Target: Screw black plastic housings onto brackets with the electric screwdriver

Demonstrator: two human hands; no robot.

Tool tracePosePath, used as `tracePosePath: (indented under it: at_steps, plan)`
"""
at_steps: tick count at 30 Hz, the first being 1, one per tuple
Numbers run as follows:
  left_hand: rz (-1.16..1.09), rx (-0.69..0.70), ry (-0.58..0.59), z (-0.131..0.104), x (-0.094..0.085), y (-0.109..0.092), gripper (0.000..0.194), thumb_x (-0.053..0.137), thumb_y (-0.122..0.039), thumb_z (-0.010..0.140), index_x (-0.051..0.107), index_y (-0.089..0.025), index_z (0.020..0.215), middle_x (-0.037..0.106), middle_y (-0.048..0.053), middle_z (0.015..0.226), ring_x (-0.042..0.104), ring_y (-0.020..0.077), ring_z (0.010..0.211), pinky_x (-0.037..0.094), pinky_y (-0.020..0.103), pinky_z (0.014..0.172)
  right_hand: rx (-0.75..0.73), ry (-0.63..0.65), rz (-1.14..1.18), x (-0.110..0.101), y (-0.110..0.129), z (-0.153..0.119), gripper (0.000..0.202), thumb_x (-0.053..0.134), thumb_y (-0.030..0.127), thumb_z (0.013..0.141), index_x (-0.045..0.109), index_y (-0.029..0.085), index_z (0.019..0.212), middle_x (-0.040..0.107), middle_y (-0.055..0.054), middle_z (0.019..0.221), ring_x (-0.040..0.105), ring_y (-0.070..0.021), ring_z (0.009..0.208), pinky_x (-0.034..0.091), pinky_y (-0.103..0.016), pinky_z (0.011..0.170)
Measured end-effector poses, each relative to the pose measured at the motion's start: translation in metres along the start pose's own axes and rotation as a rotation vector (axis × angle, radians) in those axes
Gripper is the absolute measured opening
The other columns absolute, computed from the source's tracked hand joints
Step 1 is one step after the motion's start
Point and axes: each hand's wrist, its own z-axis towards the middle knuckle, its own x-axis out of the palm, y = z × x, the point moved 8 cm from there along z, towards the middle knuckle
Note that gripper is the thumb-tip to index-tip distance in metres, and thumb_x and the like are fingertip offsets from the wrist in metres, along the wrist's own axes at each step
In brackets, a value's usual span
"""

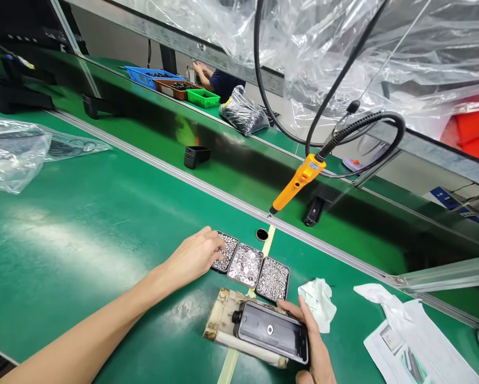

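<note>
My left hand [201,250] reaches into the leftmost small tray [228,254] of tiny metal parts, fingers curled down and together. What sits between the fingertips is hidden. Beside it stand a middle tray [245,265] with ring-like metal pieces and a right tray [273,279] full of small metal pieces. With its fingers round the right end, my right hand [317,344] grips a black rectangular housing [255,320], hollow side up. A metal washer-like ring [270,329] shows inside the housing. Under it is a worn, tape-wrapped block [223,312].
An orange electric screwdriver [297,184] hangs over the bench above a small round black-centred piece [262,234]. White cloth [318,304] and papers [417,338] lie to the right, plastic bags [19,152] left. Beyond the partition, a co-worker's arm [207,77] shows near coloured bins [203,97].
</note>
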Motion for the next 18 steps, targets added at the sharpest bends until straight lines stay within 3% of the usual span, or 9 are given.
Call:
tracePosePath:
  at_steps: [6,10,14,18]
  plan:
    - [-0.062,0.035,-0.090,0.003,0.008,0.001,0.021,0.051,-0.008,0.095,0.064,-0.018,0.082,0.067,0.006,0.085,0.058,0.0252,0.083,0.042,0.036,0.075,-0.060,-0.127,0.054,-0.029,-0.015,0.016,0.086,0.028,0.078,0.093,0.022,0.028,0.163,0.062,-0.021,0.138,0.068,-0.0412,0.118,0.062,-0.054,0.081]
    - [-0.107,0.076,-0.169,0.003,0.013,0.002,0.030,0.042,-0.010,0.098,0.061,-0.017,0.076,0.062,0.006,0.077,0.054,0.0241,0.074,0.042,0.039,0.076,-0.034,-0.205,0.032,-0.056,-0.006,0.045,0.065,0.029,0.064,0.102,0.037,0.032,0.157,0.063,-0.017,0.139,0.070,-0.0372,0.116,0.061,-0.055,0.083]
    - [-0.152,0.107,-0.255,0.000,0.020,0.000,0.034,0.035,-0.013,0.101,0.062,-0.016,0.080,0.062,0.007,0.080,0.053,0.0232,0.074,0.042,0.039,0.077,0.039,-0.236,-0.003,-0.063,0.014,0.102,0.053,0.044,0.049,0.105,0.044,0.028,0.153,0.061,-0.014,0.142,0.064,-0.0299,0.125,0.058,-0.048,0.096]
    - [-0.185,0.127,-0.325,-0.001,0.024,-0.002,0.036,0.034,-0.015,0.102,0.058,-0.017,0.076,0.059,0.006,0.078,0.050,0.0219,0.073,0.041,0.037,0.072,0.079,-0.306,0.148,-0.056,0.027,0.185,0.059,0.059,0.051,0.098,0.049,0.023,0.148,0.062,-0.016,0.141,0.063,-0.0280,0.127,0.053,-0.050,0.105]
